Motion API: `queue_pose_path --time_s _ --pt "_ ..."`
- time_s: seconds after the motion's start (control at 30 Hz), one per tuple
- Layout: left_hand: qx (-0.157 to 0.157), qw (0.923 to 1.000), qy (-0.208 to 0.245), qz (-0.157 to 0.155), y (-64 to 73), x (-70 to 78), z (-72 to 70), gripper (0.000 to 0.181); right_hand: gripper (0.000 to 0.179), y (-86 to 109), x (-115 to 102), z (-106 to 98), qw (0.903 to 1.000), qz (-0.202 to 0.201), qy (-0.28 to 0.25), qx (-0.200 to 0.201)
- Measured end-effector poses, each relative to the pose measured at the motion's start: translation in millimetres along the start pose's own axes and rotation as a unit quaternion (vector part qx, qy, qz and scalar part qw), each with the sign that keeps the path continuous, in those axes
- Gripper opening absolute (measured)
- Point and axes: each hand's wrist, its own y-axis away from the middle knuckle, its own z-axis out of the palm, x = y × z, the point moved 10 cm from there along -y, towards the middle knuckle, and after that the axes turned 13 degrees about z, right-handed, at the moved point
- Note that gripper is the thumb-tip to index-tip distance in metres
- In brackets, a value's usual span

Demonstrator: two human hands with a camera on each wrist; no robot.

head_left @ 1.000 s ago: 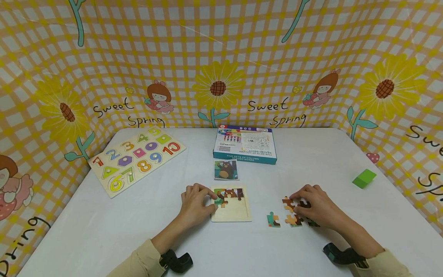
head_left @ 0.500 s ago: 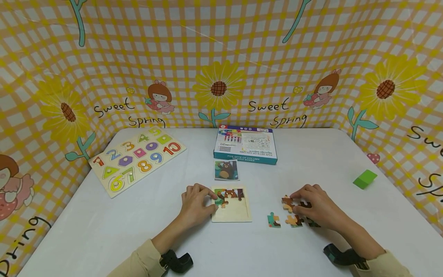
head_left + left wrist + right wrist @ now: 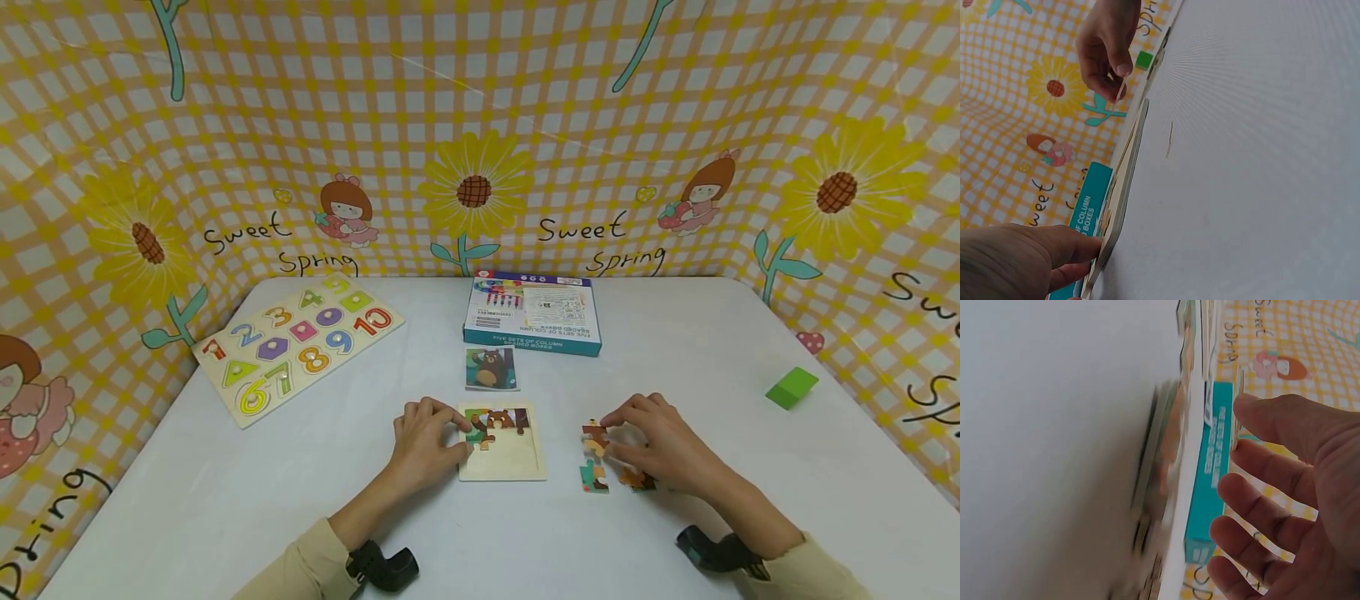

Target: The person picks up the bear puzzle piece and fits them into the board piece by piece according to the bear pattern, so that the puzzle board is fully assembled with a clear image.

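Observation:
A wooden puzzle tray (image 3: 504,462) lies in the middle of the white table, with several bear-picture pieces (image 3: 495,421) fitted along its top. My left hand (image 3: 457,437) holds the tray's left edge, fingers curled over it; the left wrist view shows its fingertips (image 3: 1088,247) against the tray's edge (image 3: 1124,187). To the right of the tray, my right hand (image 3: 606,429) pinches a brown-and-orange puzzle piece (image 3: 595,435) just above the table. In the right wrist view the piece (image 3: 1237,412) sits edge-on between thumb and forefinger. Loose pieces (image 3: 593,477) lie below that hand.
A bear picture card (image 3: 491,368) lies behind the tray, and a blue box (image 3: 532,313) behind that. A number board (image 3: 296,342) sits at the back left. A green block (image 3: 791,387) stands at the right. Patterned cloth walls (image 3: 480,125) surround the table (image 3: 225,500).
My right hand has moved left toward the tray, carrying one puzzle piece away from the loose pile. The left hand and the tray have stayed put.

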Motion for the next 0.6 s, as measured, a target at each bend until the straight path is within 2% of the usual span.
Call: queue_pose_path --time_s 0.3,0.6 --pt "0.003 1.0000 0.001 0.002 0.1 0.3 -0.3 0.013 0.025 -5.7 -30 11 0.9995 -0.028 0.000 0.014" --pt "0.004 1.0000 0.001 0.006 0.1 0.2 -0.4 0.013 0.025 -12.9 -58 27 0.9988 -0.047 0.005 0.010"
